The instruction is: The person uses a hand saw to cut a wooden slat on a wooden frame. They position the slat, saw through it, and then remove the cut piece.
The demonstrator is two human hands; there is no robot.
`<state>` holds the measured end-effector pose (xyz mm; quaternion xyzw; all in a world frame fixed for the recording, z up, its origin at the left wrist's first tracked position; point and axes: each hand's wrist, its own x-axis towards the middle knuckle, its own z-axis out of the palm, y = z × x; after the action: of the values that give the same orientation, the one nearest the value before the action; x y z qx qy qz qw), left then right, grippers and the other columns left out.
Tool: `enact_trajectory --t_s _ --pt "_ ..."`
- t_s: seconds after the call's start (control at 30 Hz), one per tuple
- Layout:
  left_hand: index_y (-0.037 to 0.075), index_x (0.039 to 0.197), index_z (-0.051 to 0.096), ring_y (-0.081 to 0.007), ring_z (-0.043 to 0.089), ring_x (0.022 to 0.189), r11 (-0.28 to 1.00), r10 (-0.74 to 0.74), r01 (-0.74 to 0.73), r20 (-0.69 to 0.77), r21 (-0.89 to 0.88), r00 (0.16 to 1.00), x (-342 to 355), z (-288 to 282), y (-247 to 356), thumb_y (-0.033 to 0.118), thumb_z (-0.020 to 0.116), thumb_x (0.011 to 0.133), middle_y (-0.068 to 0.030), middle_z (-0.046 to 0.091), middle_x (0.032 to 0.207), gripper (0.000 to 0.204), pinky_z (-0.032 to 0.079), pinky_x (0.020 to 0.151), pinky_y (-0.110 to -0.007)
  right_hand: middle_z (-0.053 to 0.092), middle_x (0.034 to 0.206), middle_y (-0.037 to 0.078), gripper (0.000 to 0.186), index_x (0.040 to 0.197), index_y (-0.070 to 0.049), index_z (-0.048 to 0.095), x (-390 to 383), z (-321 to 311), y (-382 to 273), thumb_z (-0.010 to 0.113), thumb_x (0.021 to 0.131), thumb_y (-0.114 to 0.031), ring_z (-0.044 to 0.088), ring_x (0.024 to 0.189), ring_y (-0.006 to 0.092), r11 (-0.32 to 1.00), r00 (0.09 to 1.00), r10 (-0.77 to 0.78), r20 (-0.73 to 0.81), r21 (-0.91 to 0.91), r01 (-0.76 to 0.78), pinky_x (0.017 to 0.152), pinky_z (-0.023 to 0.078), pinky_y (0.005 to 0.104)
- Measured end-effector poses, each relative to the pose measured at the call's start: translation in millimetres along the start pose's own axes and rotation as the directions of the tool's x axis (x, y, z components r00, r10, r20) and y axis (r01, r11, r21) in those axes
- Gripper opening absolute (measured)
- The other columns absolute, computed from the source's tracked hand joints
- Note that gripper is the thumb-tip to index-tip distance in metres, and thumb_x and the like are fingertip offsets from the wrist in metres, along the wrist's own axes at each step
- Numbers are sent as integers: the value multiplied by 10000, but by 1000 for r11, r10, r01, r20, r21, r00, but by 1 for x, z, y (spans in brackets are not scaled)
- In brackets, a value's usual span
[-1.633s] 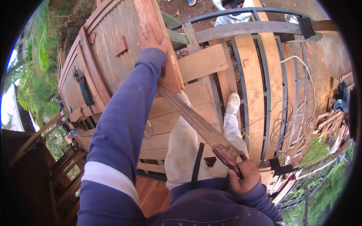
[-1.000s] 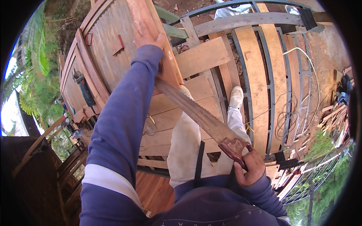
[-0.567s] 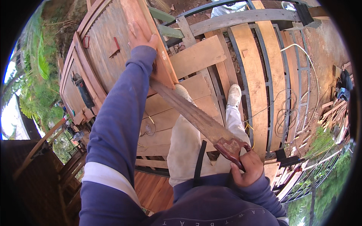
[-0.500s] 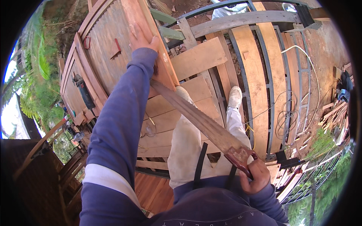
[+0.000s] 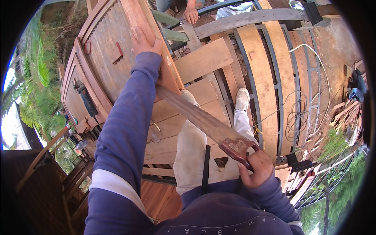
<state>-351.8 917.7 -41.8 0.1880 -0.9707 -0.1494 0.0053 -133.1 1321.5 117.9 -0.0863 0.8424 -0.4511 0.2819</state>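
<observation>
The right hand (image 5: 256,169) is closed around the dark red handle of a handsaw (image 5: 199,119), thumb wrapped toward the body, in front of the person's right thigh; the left hand (image 5: 145,42) lies open, fingers spread, on a thick reddish board (image 5: 167,58), holding nothing in its grip. The saw slants up and to the left from the handle, its brown blade passing over the legs, its teeth along the upper right side, and its far end reaching the near end of the board beside the left sleeve (image 5: 127,102); whether the teeth sit in a cut cannot be told. The board rests along the right edge of a slatted wooden panel (image 5: 107,37). On the slats left of the left hand lies a triangular wooden piece (image 5: 117,55), with a small red frame (image 5: 87,47) farther left, and toward the panel's near left corner lies a dark power tool (image 5: 87,101). To the right, a short pale board (image 5: 203,62) crosses darker planks, and long planks (image 5: 259,70) lie on a dark metal frame (image 5: 277,94). Beyond the panel's right edge, another person's hand (image 5: 191,15) hangs near a greyish board end
</observation>
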Motion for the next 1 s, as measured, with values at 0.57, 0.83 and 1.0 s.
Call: enact_trajectory --t_s 0.57,0.83,1.0 --pt "77 1537 168 -487 224 1407 1000 14 -14 -30 -11 999 -2 1 1 389 619 801 -341 163 1526 918 182 1168 -476 543 720 168 148 770 -11 562 -22 -19 6 690 714 -61 538 680 383 1000 1000 -9 3 -6 9 693 470 439" --pt "64 1529 195 -477 227 1408 999 23 -25 -51 -30 998 -2 0 -2 374 620 802 -330 172 1527 897 193 1167 -464 517 693 179 153 755 5 541 -2 -3 6 676 716 -57 532 673 384 999 999 -32 14 15 32 652 446 445" --pt "70 1530 193 -475 229 1408 999 25 -27 -44 -46 999 -2 3 7 376 619 790 -321 180 1526 908 169 1169 -497 495 679 173 164 740 7 535 2 -6 -3 680 705 -60 520 659 383 1000 999 -3 -54 17 4 629 436 439"
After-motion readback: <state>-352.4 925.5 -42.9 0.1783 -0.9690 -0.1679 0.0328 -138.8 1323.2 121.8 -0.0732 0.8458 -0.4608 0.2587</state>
